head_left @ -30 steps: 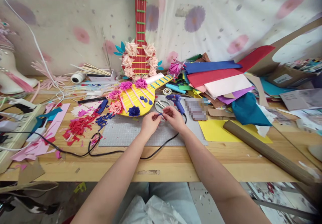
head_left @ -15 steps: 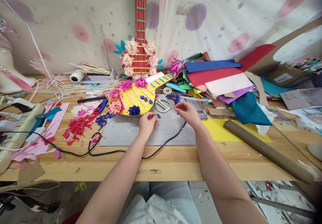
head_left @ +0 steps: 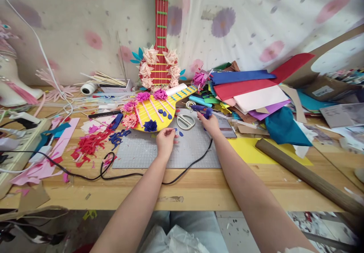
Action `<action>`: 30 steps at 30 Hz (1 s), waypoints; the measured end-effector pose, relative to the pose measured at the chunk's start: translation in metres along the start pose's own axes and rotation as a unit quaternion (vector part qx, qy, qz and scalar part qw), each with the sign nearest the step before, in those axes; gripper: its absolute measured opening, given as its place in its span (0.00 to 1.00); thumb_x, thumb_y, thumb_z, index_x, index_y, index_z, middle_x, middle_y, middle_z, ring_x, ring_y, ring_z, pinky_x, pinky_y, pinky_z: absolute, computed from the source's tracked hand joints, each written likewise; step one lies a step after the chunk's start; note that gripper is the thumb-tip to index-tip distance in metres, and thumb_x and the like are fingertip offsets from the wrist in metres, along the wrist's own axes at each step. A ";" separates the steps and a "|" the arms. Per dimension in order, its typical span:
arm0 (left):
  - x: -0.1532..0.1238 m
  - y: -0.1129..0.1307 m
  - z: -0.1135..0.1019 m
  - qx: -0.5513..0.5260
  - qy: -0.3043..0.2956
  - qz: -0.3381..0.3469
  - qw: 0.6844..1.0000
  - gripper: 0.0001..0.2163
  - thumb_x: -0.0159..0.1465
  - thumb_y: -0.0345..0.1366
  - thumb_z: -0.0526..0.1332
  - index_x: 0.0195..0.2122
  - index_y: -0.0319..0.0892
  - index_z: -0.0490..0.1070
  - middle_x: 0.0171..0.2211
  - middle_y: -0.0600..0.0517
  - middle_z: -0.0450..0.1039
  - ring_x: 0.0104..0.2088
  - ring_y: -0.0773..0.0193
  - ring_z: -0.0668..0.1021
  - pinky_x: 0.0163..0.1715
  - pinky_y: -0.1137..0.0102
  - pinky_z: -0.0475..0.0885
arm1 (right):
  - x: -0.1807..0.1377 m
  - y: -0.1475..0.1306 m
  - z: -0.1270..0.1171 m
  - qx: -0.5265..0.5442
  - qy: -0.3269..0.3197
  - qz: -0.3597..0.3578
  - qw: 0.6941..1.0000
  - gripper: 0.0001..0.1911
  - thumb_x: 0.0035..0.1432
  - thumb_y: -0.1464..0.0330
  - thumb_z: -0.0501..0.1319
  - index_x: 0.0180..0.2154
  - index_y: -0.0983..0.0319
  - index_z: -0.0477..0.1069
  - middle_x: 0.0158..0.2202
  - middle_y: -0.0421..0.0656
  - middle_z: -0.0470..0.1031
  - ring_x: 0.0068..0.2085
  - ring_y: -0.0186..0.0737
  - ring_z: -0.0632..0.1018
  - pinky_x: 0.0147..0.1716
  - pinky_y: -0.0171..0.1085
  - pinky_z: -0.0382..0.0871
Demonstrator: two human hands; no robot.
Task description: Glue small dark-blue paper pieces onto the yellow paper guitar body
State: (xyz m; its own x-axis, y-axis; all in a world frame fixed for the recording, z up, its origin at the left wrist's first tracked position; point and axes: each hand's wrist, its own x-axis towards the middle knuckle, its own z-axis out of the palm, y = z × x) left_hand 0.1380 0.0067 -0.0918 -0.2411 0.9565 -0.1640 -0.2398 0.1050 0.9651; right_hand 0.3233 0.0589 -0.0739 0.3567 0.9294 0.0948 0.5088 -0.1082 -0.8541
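Note:
My left hand (head_left: 165,140) rests on the grey cutting mat (head_left: 142,152), fingers pinched on a small piece I cannot make out, just below the yellow paper guitar (head_left: 155,111) with its pink and blue paper flowers. My right hand (head_left: 209,122) is closed around the handle of the blue glue gun (head_left: 202,110), whose black cord (head_left: 187,165) trails over the mat. Scissors (head_left: 184,121) lie between the two hands. A small blue paper scrap (head_left: 181,134) lies on the mat by my left fingers.
A red paper guitar (head_left: 159,44) leans on the flowered curtain. Stacked coloured sheets (head_left: 250,90) fill the right side, with a brown roll (head_left: 307,175) and yellow sheet (head_left: 247,150). Red and blue paper scraps (head_left: 93,141) and cables lie at the left.
My right hand left my left hand, moved back and to the right, and closed on the blue glue gun. My left hand stayed on the mat, still pinched.

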 end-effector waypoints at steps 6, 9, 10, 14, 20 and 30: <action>-0.001 0.000 0.002 -0.002 0.017 0.003 1.000 0.04 0.53 0.32 0.61 0.30 0.38 0.69 0.26 0.53 0.72 0.23 0.67 0.77 0.15 0.76 0.70 | -0.037 -0.007 -0.032 0.128 -0.197 -0.037 0.971 0.24 0.45 0.48 0.62 0.26 0.65 0.71 0.16 0.38 0.66 0.17 0.28 0.64 0.17 0.31 0.57; -0.003 0.001 0.004 0.007 0.024 0.009 1.000 0.03 0.54 0.31 0.59 0.30 0.39 0.68 0.25 0.54 0.71 0.24 0.67 0.77 0.16 0.76 0.70 | -0.049 -0.009 -0.034 0.110 -0.219 -0.032 0.969 0.24 0.43 0.48 0.64 0.22 0.64 0.69 0.14 0.36 0.62 0.17 0.28 0.62 0.17 0.31 0.56; -0.004 0.001 0.004 0.011 0.026 0.013 1.000 0.03 0.55 0.32 0.59 0.31 0.39 0.68 0.25 0.54 0.71 0.24 0.67 0.77 0.16 0.77 0.70 | -0.051 -0.009 -0.033 0.102 -0.218 -0.033 0.970 0.24 0.42 0.48 0.63 0.21 0.64 0.68 0.14 0.36 0.62 0.17 0.28 0.62 0.17 0.31 0.56; -0.007 0.001 0.004 0.024 0.032 0.026 0.999 0.03 0.55 0.32 0.59 0.31 0.40 0.68 0.26 0.53 0.71 0.25 0.67 0.77 0.17 0.77 0.70 | -0.055 -0.006 -0.028 0.048 -0.210 -0.038 0.976 0.24 0.42 0.47 0.63 0.20 0.63 0.67 0.13 0.37 0.62 0.17 0.29 0.62 0.17 0.32 0.56; -0.009 0.001 0.003 0.030 0.030 0.042 0.998 0.03 0.55 0.33 0.59 0.31 0.40 0.67 0.27 0.53 0.70 0.25 0.66 0.77 0.17 0.75 0.70 | -0.058 -0.004 -0.025 0.009 -0.205 -0.055 0.977 0.21 0.45 0.50 0.62 0.21 0.61 0.68 0.14 0.37 0.62 0.20 0.33 0.66 0.20 0.33 0.59; -0.008 0.001 0.004 0.031 0.034 0.038 0.998 0.02 0.56 0.31 0.59 0.31 0.40 0.67 0.25 0.54 0.70 0.24 0.67 0.77 0.17 0.76 0.70 | -0.058 -0.005 -0.021 0.011 -0.198 -0.059 0.978 0.20 0.44 0.52 0.63 0.20 0.61 0.67 0.15 0.38 0.64 0.21 0.34 0.68 0.22 0.35 0.62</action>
State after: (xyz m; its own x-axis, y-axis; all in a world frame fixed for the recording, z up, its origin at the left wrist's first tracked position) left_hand 0.1431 0.0000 -0.0886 -0.3194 0.9421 -0.1017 -0.1604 0.0520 0.9857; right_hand 0.3164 -0.0014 -0.0647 -0.0370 0.9993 -0.0094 0.5094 0.0108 -0.8604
